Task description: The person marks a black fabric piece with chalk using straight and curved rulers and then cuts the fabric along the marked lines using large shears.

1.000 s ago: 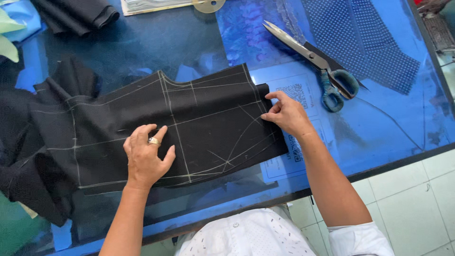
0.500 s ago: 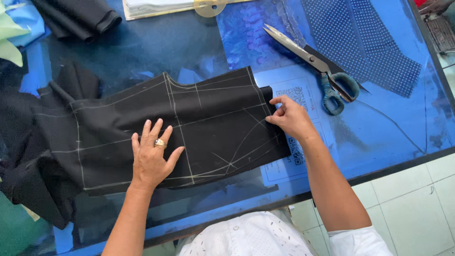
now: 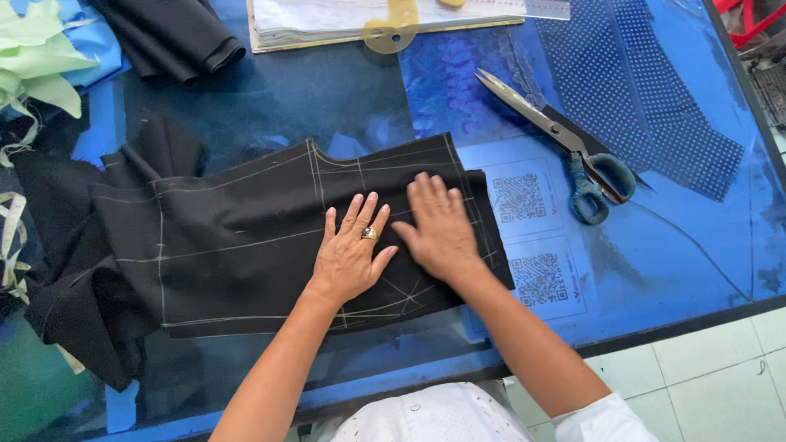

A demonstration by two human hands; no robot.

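Observation:
A piece of black fabric [image 3: 221, 237] marked with pale chalk lines lies flat on the blue glass-topped table [image 3: 704, 254]. My left hand [image 3: 350, 254], a ring on one finger, presses palm down on the cloth near its right part, fingers spread. Right beside it, my right hand [image 3: 442, 227] also lies flat on the fabric, fingers together and pointing away from me. The two hands nearly touch. Neither hand holds anything.
Large scissors [image 3: 565, 147] with blue-green handles lie to the right of the cloth. A folded black cloth [image 3: 172, 37] and a paper pad with a yellow curve ruler [image 3: 393, 24] sit at the far edge. Light green fabric [image 3: 37, 57] is at far left. Dotted blue fabric [image 3: 655, 106] lies far right.
My right hand has moved left from the fabric's right edge onto its middle. My left hand has shifted right, so both palms now lie side by side on the cloth.

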